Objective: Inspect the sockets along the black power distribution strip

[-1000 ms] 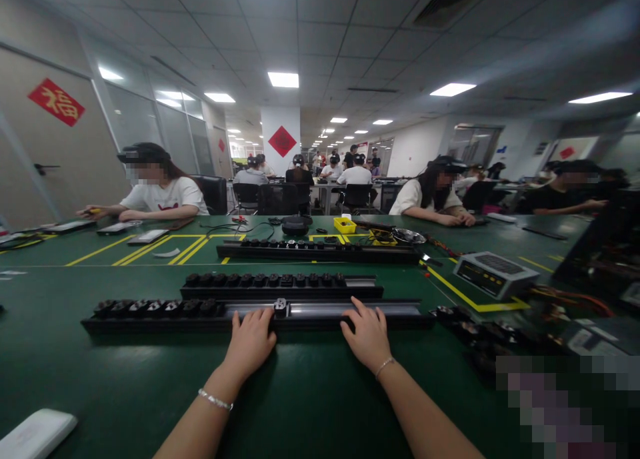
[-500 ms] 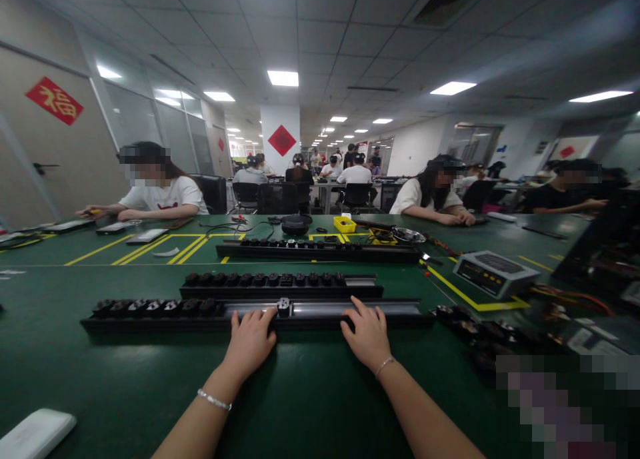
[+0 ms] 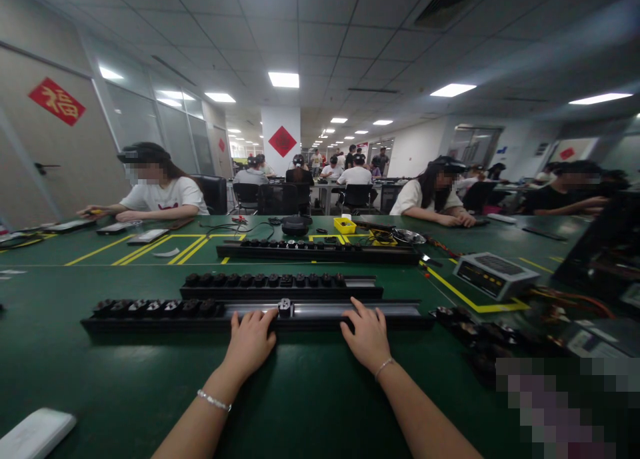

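Note:
Across the green table in front of me lies a long black channel rail [image 3: 320,310] with a shiny metal inside. Several dark socket modules [image 3: 155,307] sit in a row in its left part. One lighter-faced socket module [image 3: 285,307] stands alone near the rail's middle. My left hand [image 3: 251,339] rests on the rail's near edge, fingers spread, its fingertips just left of that single module. Farther right, my right hand [image 3: 367,332] lies over the same edge with its fingers apart. Neither hand holds anything that I can see.
Behind it lie a shorter rail [image 3: 363,290] filled with modules and another long rail [image 3: 390,254]. Loose modules [image 3: 475,329] lie at right, near a grey metal box [image 3: 495,272]. A yellow bin [image 3: 345,225] and cables are farther back. Co-workers sit across the table.
Both hands stay in place on the rail, and the single module has not visibly moved along it. Only a slight shift of the camera shows.

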Available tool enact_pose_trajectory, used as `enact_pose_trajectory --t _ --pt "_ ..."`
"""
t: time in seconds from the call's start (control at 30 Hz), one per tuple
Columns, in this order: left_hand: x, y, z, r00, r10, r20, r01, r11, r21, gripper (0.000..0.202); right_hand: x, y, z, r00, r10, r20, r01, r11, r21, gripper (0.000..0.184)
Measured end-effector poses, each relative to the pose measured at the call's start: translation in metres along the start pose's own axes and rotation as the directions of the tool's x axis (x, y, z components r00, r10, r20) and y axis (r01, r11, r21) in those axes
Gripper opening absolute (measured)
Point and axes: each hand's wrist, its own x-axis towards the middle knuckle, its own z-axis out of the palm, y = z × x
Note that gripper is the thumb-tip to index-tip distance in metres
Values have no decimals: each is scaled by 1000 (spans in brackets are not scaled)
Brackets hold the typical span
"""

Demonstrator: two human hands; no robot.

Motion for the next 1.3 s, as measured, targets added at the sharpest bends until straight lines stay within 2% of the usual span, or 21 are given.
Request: enact_pose_trajectory --t 0.53,0.9,1.3 --pt "0 -3 3 1000 19 -20 -20 1000 -19 48 0 -1 -1 1000 10 12 -10 1000 9 24" --pt "0 0 -1 1000 2 20 -2 1000 5 51 0 0 0 1000 4 -3 -4 1000 6 24" --pt "-2 2 0 1000 11 15 -11 999 30 51 0 -2 -2 1000 18 21 -18 1000 8 25"
